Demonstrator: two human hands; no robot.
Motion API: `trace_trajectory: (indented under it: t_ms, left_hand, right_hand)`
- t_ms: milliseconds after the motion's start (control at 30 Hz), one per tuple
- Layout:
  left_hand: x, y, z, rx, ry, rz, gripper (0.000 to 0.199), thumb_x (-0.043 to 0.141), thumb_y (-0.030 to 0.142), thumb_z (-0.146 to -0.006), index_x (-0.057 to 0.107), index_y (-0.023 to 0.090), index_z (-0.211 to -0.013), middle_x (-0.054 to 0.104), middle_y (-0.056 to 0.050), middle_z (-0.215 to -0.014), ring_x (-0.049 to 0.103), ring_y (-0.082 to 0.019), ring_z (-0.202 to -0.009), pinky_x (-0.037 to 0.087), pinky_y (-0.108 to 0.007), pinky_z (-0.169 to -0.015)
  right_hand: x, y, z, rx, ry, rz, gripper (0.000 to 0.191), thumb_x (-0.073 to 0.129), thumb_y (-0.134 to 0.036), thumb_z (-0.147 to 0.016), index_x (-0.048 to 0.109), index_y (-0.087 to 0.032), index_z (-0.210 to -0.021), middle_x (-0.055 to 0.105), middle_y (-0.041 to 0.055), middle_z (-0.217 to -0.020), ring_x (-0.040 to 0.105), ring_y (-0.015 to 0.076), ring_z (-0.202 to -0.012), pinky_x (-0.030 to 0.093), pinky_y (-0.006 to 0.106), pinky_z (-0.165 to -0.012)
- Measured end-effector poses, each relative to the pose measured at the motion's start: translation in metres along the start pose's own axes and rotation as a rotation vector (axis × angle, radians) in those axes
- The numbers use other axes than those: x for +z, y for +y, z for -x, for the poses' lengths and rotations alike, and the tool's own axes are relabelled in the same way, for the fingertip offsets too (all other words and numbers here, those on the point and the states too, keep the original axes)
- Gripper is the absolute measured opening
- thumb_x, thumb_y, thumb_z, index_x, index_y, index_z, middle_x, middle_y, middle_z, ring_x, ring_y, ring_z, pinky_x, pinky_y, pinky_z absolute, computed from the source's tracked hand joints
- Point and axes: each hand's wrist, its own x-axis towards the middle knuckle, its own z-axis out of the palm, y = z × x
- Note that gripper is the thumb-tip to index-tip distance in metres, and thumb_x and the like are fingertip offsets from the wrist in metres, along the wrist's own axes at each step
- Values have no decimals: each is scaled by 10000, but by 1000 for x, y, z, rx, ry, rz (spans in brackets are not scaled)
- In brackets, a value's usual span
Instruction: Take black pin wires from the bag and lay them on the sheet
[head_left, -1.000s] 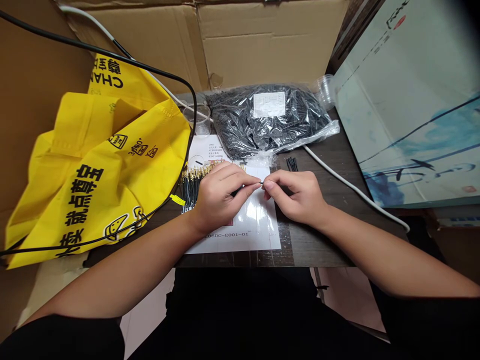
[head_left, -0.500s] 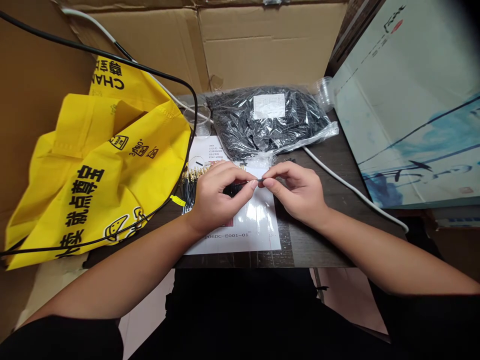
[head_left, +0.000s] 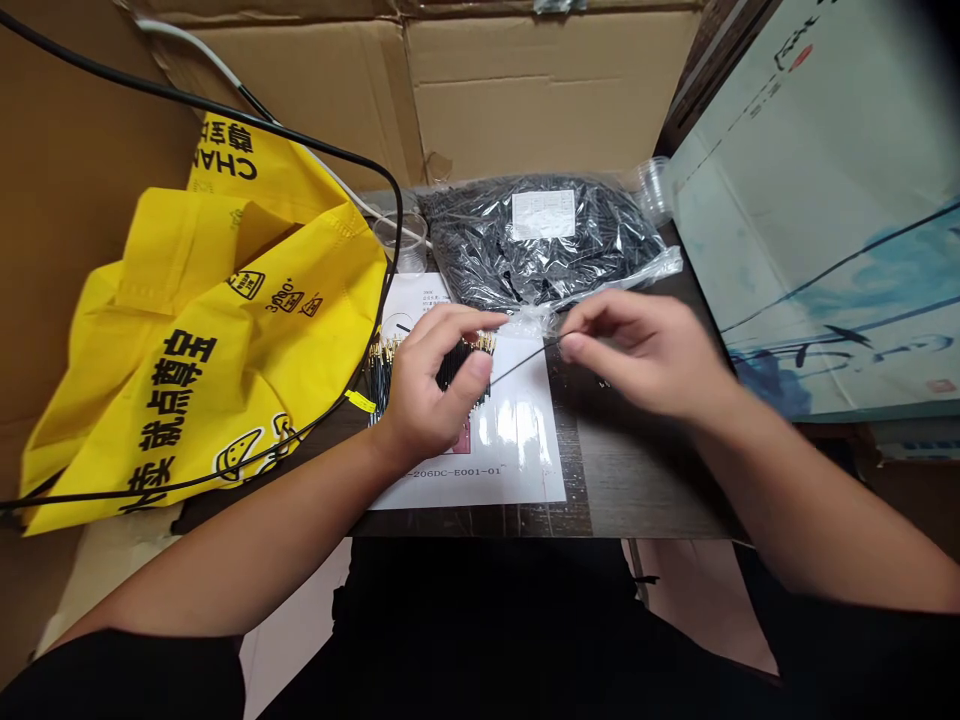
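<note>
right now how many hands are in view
2: the left hand over the printed sheet, and the right hand further right, pinching a thin black wire.

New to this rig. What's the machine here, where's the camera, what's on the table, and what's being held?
No machine: two bare human hands, seen by one camera worn on the person's head, looking forward and down. The right hand pinches a thin black wire near one end. The left hand is open, above a row of dark wires with gold-coloured tips. These lie on a printed sheet on the dark table. Behind sits a clear bag of black pieces, with a yellow bag to the left.
</note>
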Motion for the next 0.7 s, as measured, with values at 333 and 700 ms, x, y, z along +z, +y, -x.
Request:
trace_trajectory:
  t_ms: [333, 700]
  left_hand:
    - [0, -2, 0, 36, 150, -104, 166, 550, 283, -932, 677, 208, -1008, 628, -52, -963, 583, -154, -919, 506, -338, -847]
    - [1, -1, 1, 46, 185, -137, 103, 564, 215, -912, 662, 197, -883, 632, -24, -847, 594, -132, -823, 503, -306, -760]
  right_hand:
    - [-109, 17, 0, 581, -658, 576, 492, 454, -662, -914, 630, -213, -819, 556, 18, -672, 454, 91, -569, 369, 289, -546]
    - [-86, 72, -26, 581, -606, 526, 295, 555, -496, -883, 646, -217, -914, 672, 26, -773, 613, 159, -657, 462, 328, -650]
